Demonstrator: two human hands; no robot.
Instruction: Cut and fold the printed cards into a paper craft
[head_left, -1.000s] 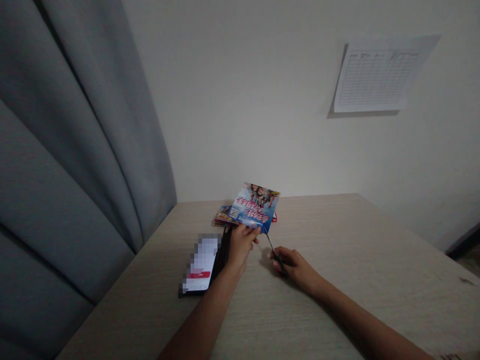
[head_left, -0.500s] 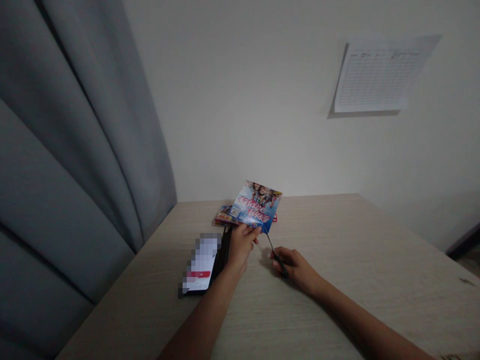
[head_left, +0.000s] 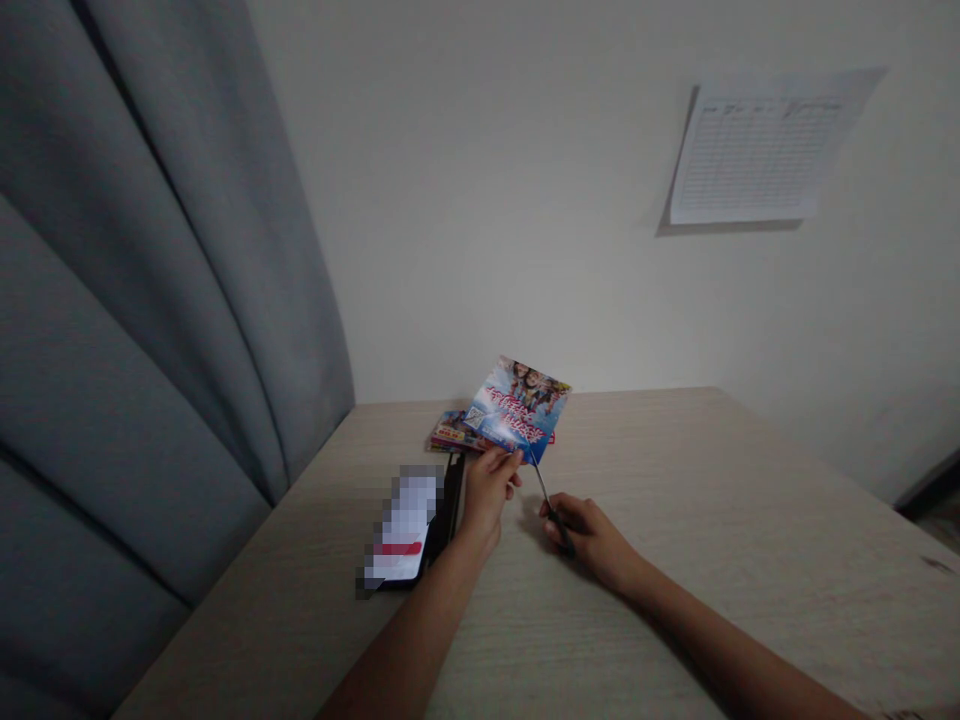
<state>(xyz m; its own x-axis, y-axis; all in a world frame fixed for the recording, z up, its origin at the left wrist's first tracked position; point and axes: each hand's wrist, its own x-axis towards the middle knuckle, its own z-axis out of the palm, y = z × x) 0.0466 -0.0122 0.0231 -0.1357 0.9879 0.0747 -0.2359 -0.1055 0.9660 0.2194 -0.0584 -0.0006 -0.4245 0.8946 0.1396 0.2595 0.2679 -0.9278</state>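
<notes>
My left hand [head_left: 491, 490] pinches the lower edge of a printed leaflet [head_left: 517, 405], blue with red lettering, a QR code and pictured people. The leaflet is held up and tilted above the table. In my right hand [head_left: 581, 525] are scissors [head_left: 559, 525] with dark handles, my fingers wrapped round them. Their metal blades meet the leaflet's lower edge just right of my left fingertips; how far they reach into the paper I cannot tell. Behind the leaflet, partly covered by it, lies a small stack of colourful printed papers [head_left: 450, 432].
A phone [head_left: 401, 535] with a lit, blurred screen lies in a dark case left of my left forearm. The wooden table [head_left: 675, 500] ends at a white wall. A printed sheet [head_left: 746, 160] hangs on the wall. A grey curtain [head_left: 180, 250] borders the left side.
The leaflet has shifted slightly to the right and up, with my left hand moving a little right along with it. My right hand with the scissors stays nearly in place.
</notes>
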